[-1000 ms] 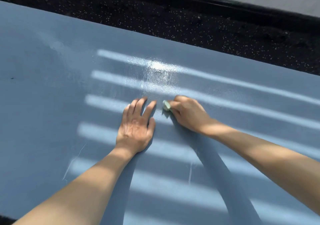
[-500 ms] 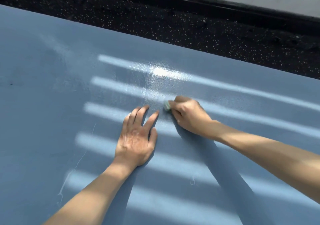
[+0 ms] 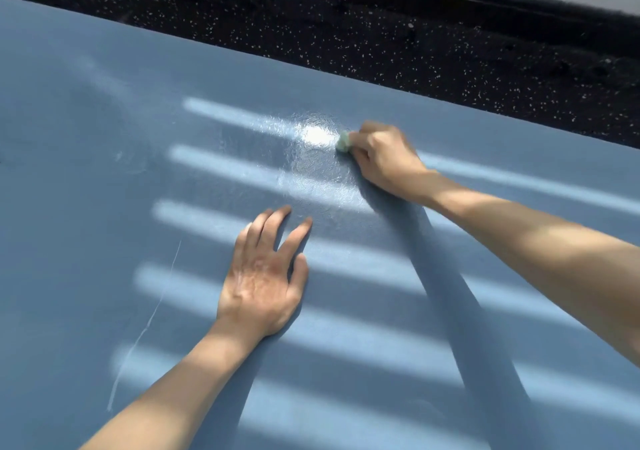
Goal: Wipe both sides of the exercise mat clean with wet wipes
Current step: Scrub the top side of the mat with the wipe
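Observation:
A large blue exercise mat (image 3: 104, 172) fills most of the view, striped by bands of sunlight. My right hand (image 3: 384, 158) is closed on a small bunched pale-green wet wipe (image 3: 343, 141) and presses it onto the mat near the far edge. A wet, glossy patch (image 3: 315, 158) shines just left of the wipe. My left hand (image 3: 263, 276) lies flat on the mat, palm down, fingers spread, nearer to me and holding nothing.
Beyond the mat's far edge lies black speckled rubber flooring (image 3: 381, 40), then a dark baseboard (image 3: 485, 2) and a pale wall. A thin white scuff line (image 3: 145, 328) runs across the mat at the lower left.
My right hand has slid the wipe away from me, toward the mat's far edge, leaving a larger wet sheen behind it. My left hand stays flat in roughly the same spot.

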The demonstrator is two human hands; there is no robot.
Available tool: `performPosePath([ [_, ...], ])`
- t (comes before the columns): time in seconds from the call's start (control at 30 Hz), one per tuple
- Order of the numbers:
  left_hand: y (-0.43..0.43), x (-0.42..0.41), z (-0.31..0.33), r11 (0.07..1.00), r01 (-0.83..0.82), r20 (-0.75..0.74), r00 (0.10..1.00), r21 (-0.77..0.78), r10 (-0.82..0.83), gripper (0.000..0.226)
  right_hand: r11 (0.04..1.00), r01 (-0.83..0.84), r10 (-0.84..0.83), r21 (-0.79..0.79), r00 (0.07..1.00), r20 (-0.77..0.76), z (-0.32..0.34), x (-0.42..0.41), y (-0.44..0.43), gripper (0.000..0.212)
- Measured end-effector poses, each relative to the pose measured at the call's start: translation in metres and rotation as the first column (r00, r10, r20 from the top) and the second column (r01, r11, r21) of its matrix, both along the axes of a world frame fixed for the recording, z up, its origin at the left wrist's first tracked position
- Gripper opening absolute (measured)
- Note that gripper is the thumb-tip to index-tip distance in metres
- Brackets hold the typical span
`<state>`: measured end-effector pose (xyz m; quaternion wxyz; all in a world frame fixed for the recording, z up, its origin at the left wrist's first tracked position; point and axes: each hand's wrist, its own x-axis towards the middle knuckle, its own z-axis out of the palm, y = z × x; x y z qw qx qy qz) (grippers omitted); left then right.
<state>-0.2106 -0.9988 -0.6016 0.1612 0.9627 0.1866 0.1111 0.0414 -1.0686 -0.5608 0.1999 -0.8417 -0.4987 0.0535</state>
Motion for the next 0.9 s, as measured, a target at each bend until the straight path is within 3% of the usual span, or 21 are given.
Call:
performPosePath([
  [0.07,0.000,0.000,0.000,1.000,-0.002,0.008,1.000,-0.003,0.002,0.048,0.975,0.216,-0.214,-0.048,0.976,0.044,-0.004,0.025,0.019,0.035],
  [0.1,0.001,0.000,-0.001,1.000,-0.003,0.013,1.000,-0.005,0.003,0.048,0.969,0.244,-0.240,-0.049,0.968,0.069,-0.007,0.026,0.023,0.035],
  [0.27,0.001,0.001,0.001,1.000,-0.007,0.019,1.000,-0.014,0.007,0.048,1.000,0.027,-0.027,-0.004,1.000,0.005,-0.006,0.014,0.008,0.033],
  [0.43,0.001,0.000,0.000,1.000,-0.011,0.021,1.000,-0.029,0.011,0.048,0.943,0.332,-0.332,0.023,0.943,0.006,-0.008,0.070,0.037,0.027],
  [0.57,0.000,0.001,0.001,0.999,-0.010,0.021,1.000,-0.034,0.011,0.047,0.989,0.134,-0.134,0.070,0.991,0.001,-0.015,0.054,0.024,0.028],
  [0.73,0.001,0.000,0.000,0.999,-0.012,0.017,1.000,-0.037,0.012,0.047,0.918,0.396,-0.394,-0.040,0.918,0.044,-0.004,0.092,0.039,0.035],
  [0.87,0.001,0.001,0.002,0.999,-0.011,0.016,1.000,-0.040,0.011,0.047,0.984,0.181,-0.181,-0.003,0.983,0.016,-0.011,0.071,0.025,0.029],
  [0.9,0.001,0.001,0.002,0.999,-0.011,0.016,1.000,-0.041,0.012,0.047,0.978,0.210,-0.209,-0.019,0.978,0.024,-0.008,0.076,0.022,0.029],
])
